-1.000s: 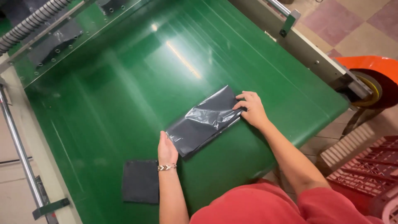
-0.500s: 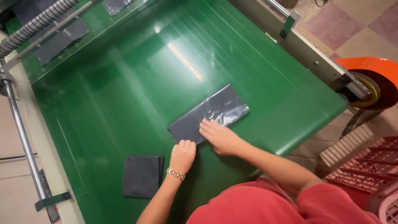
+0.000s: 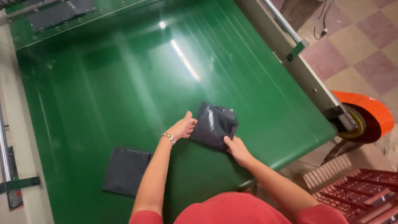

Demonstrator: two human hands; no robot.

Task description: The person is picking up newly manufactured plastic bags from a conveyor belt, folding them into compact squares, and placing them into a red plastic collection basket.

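A dark grey plastic bag (image 3: 215, 123), folded into a small square, lies on the green conveyor belt (image 3: 124, 83) near its front edge. My left hand (image 3: 183, 127) presses against the bag's left edge, with a beaded bracelet on the wrist. My right hand (image 3: 236, 148) grips the bag's lower right corner. A second folded dark bag (image 3: 125, 170) lies flat on the belt to the left of my left arm, untouched.
The belt's metal side rail (image 3: 298, 62) runs along the right, ending at an orange roller guard (image 3: 365, 116). A red plastic crate (image 3: 360, 195) stands on the tiled floor at lower right. A grey metal frame (image 3: 12, 182) borders the left side.
The long bag has been folded in half into a small square. Both hands moved from its ends to the folded piece. The view has tilted.
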